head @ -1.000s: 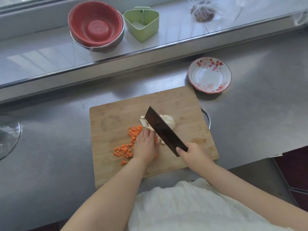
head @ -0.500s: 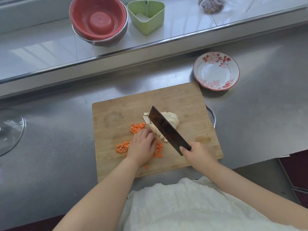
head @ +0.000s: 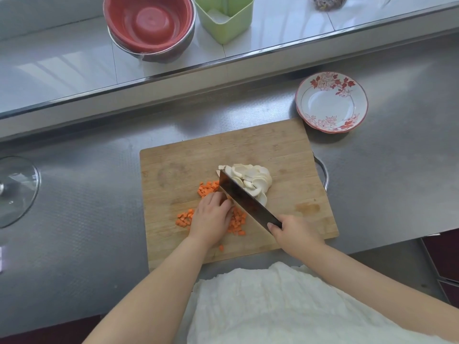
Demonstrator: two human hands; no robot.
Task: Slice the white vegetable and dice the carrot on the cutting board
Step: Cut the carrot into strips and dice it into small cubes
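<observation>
A wooden cutting board (head: 273, 150) lies on the steel counter. A fanned pile of white vegetable slices (head: 250, 177) rests on the board, just right of the cleaver blade (head: 246, 202). My right hand (head: 295, 234) grips the cleaver's handle, and the blade runs diagonally across the board with its edge down. My left hand (head: 211, 219) has curled fingers against the blade's left face and holds down the uncut end of the white vegetable, which is mostly hidden. Diced carrot (head: 207, 191) is scattered around and under that hand.
A red-flowered white plate (head: 331, 103) sits off the board's far right corner. On the raised ledge behind stand a red bowl in a steel bowl (head: 149, 23) and a green container (head: 223, 18). A glass lid (head: 15, 189) lies at the left.
More white slices now lie fanned to the right of the blade. My left hand has drawn back a little toward me along the vegetable, and the blade has followed it.
</observation>
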